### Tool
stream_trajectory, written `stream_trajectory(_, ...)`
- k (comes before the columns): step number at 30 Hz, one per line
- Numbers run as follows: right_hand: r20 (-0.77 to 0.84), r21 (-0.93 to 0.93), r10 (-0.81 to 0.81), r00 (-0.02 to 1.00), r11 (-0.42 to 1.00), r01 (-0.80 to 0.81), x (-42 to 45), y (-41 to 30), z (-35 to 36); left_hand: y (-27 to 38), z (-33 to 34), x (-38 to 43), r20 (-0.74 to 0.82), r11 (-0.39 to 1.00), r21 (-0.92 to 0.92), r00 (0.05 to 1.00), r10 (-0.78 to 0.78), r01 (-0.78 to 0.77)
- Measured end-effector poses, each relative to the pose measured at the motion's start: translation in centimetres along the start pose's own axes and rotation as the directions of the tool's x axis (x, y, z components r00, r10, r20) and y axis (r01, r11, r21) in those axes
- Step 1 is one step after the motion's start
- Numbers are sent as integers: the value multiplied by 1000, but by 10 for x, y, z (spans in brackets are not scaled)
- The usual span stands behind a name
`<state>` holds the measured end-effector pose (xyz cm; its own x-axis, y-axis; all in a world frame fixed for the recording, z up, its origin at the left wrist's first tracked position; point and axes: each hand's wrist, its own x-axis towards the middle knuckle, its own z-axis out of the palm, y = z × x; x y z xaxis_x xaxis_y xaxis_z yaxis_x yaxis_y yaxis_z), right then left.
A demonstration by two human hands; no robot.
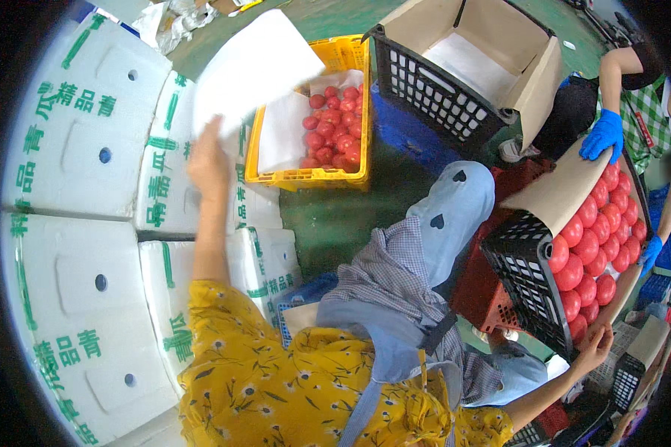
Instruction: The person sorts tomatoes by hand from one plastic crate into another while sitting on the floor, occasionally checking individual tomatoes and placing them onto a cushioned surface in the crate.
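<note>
My left hand (209, 159) holds a white paper sheet (257, 64) by its lower edge, over one side of a yellow plastic crate (307, 180) of tomatoes (331, 129). White paper lines that crate. My right hand (594, 343) is at the near corner of a black plastic crate (528, 279), by its cardboard lining. Rows of larger tomatoes (587, 246) fill the black crate, which sits tilted on a red crate (483, 285). Whether my right fingers grip the lining or only touch it is unclear.
White foam boxes (89, 251) with green tape are stacked at the left. A cardboard-lined black crate (442, 84) stands at the top, over something blue. At the right, a co-worker's blue-gloved hands (603, 137) touch the tomato crate's far side. More crates (629, 380) lie lower right.
</note>
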<state>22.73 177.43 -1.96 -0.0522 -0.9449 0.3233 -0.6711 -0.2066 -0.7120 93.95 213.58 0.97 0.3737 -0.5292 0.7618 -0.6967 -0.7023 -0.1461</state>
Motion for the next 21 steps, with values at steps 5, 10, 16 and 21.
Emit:
stream_trajectory(5, 166, -254, -36, 985, 964, 78, 3, 2, 3, 50, 51, -118, 520, 998, -56, 854, 4, 29)
stream_trajectory(10, 179, -464, -40, 983, 878, 120, -7, -44, 14, 63, 84, -197, 820, 996, -10, 569, 58, -87)
stream_trajectory(16, 208, -506, -33, 978, 852, 136, -7, -46, 15, 66, 84, -202, 831, 994, 17, 552, -75, 109)
stream_trajectory(21, 191, -555, -26, 981, 822, 130, -7, -43, 15, 112, 70, -152, 892, 977, -9, 443, -88, 212)
